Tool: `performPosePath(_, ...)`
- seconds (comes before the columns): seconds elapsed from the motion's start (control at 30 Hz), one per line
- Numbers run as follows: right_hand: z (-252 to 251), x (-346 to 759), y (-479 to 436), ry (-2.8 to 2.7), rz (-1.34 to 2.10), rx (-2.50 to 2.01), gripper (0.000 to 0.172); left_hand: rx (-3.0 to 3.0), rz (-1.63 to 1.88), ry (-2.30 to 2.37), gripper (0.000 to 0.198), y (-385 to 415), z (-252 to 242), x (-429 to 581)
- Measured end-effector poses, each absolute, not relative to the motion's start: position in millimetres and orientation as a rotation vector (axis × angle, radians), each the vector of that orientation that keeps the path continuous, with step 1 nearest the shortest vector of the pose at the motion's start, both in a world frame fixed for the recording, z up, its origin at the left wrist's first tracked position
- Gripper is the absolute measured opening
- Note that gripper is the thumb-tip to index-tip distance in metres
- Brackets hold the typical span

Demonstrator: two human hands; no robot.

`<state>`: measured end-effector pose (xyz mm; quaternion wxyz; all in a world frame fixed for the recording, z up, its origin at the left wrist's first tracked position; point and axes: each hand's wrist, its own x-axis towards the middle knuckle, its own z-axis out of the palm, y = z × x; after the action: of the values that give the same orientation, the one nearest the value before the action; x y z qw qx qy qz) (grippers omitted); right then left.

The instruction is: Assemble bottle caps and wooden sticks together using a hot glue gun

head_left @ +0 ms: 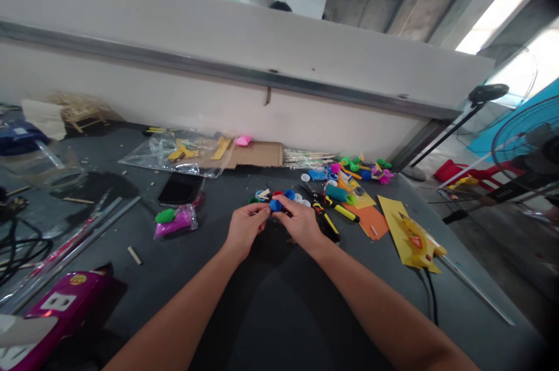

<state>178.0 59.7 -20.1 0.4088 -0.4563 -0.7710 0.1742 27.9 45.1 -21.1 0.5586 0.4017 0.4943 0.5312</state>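
Sitting between the fingertips of both hands, just above the dark tabletop (271, 307): a small blue piece (275, 205), roundish, too small to make out in detail. Left hand (247, 228): fingers curled, thumb and forefinger pinching the piece from its left side. Right hand (301, 223): thumb and forefinger grasping it from the right, other fingers bent.

Close behind the hands, a cluster of bottle caps (289, 194) in blue, white, red and green; small pale wood bits (264, 193) lie among them. Just right of the right hand, black-and-yellow handled tools (343, 211), beside an orange sheet (373, 222). Beyond these, a heap of bright coloured lumps (349, 164).

Farther right, a yellow glue gun (414, 243) lies on a yellow sheet (391, 212), its black cord trailing toward the near edge.

Left of the hands, a purple packet (177, 222) with a green lump (165, 216) on it; behind that, a dark flat slab (181, 188). At the back, a clear plastic bag (155, 158), brown cardboard (259, 155) and a pink packet (243, 140) near the white partition (209, 100).
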Motion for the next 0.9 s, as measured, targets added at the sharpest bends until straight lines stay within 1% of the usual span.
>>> performPosePath(0.27, -19.7, 178.7, 59.2, -1.969, 0.447, -1.131, 0.035, 0.987, 1.227, 1.153, 0.027, 44.2, -19.6, 26.0)
performPosePath(0.6, -21.4, 177.3, 58.6, -1.919, 0.494, -1.142, 0.035, 0.888, 1.245, 1.069, 0.025, 45.6, -17.8, 26.2)
performPosePath(0.9, -19.9, 177.5, 58.9, -1.902, 0.514, -1.158, 0.036, 0.793, 1.218, 0.954, 0.028, 43.6, -19.1, 25.8)
